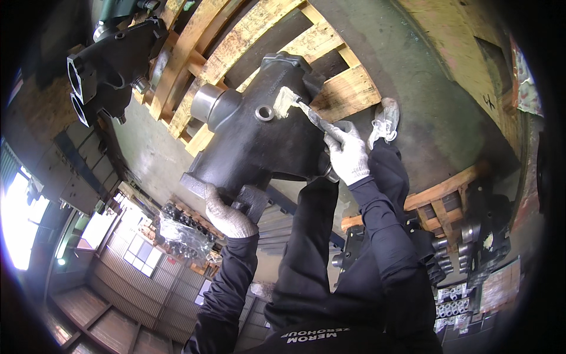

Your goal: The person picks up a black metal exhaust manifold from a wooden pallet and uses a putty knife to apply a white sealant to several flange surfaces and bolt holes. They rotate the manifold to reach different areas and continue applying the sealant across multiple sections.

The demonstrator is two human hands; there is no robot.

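A large black metal casting (247,141) with a bright round steel stub (203,102) and a threaded hole (265,112) lies in front of me. My right hand (348,150), in a whitish work glove, is closed around the dark handle of a paintbrush (313,118). Its pale, splayed bristles rest against the casting's upper surface, right of the hole. At the casting's near left end, my left hand (227,215) wears a greyish glove and grips the flange edge. Part of that hand's fingers is hidden by the flange.
A wooden pallet (348,91) lies beneath and beyond the casting. Another black casting (112,65) stands at the upper left. More dark parts (489,230) and a pallet (436,203) are at the right. Plastic-wrapped parts (186,236) sit at the lower left, and my shoe (386,121) is beside the pallet.
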